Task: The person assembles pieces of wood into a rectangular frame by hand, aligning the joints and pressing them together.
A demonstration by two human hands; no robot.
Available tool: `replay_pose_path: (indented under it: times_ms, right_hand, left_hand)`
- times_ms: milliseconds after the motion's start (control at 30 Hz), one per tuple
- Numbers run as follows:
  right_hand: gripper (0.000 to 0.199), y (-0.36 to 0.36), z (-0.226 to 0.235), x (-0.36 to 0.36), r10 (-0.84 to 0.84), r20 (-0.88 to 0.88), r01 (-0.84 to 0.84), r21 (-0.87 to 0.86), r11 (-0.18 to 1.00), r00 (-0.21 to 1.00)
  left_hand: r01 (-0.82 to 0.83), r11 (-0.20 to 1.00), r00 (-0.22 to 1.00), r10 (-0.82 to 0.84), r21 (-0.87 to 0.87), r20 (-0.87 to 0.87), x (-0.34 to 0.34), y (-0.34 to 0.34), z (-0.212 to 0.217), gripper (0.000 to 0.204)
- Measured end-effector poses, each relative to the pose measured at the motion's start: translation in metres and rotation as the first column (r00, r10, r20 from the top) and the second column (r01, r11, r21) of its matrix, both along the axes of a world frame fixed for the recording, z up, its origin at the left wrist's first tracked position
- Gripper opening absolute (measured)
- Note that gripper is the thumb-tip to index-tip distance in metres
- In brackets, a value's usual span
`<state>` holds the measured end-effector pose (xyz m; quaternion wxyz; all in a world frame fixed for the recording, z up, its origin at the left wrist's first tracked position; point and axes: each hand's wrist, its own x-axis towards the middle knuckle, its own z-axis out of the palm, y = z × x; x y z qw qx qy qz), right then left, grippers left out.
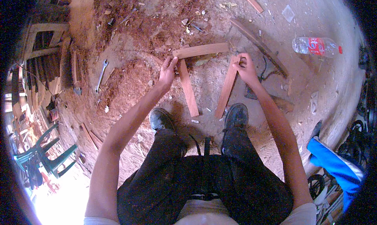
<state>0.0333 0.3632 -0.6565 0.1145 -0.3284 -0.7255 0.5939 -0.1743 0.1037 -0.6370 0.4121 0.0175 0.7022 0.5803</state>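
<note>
Between my shoes, three flat reddish-brown wooden slats form a frame-like outline on the ground. The top slat point(204, 50) runs crosswise, and its left end overlaps the upper end of the left slat point(188, 89). My left hand point(167, 72) grips that left end between thumb and fingers. My right hand point(246, 69) pinches the upper end of the right slat point(226, 89), which slants down toward my right shoe. A small gap shows between this slat's upper end and the top slat's right end. Whether any fastener joins the slats, I cannot tell.
A wrench point(101, 76) lies on the sawdust-strewn ground at left. Beyond my right hand are a long dark wooden strip point(261, 46) and a clear plastic bottle point(317, 47). A green plastic chair point(51, 156) stands at far left, and blue cloth point(333, 164) hangs at right.
</note>
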Motion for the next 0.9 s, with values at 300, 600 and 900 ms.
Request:
replay_pose_path:
  times_ms: [300, 600, 900]
  right_hand:
    - [0.043, -0.016, 0.027, -0.006, -0.247, 0.072, 0.256, -0.327, 0.909, 0.966]
    - [0.041, -0.016, 0.028, -0.014, -0.275, 0.1, 0.291, -0.435, 0.852, 0.956]
    - [0.042, -0.017, 0.03, -0.02, -0.217, 0.126, 0.251, -0.484, 0.838, 0.968]
  left_hand:
    - [0.024, 1.0, 0.999, -0.024, 0.01, 0.045, -0.001, 0.001, 0.005, 0.029]
    - [0.083, 0.996, 0.995, -0.084, -0.018, -0.051, 0.004, 0.006, 0.015, 0.028]
    - [0.133, 0.989, 0.984, -0.124, 0.066, -0.127, -0.008, -0.001, -0.007, 0.029]
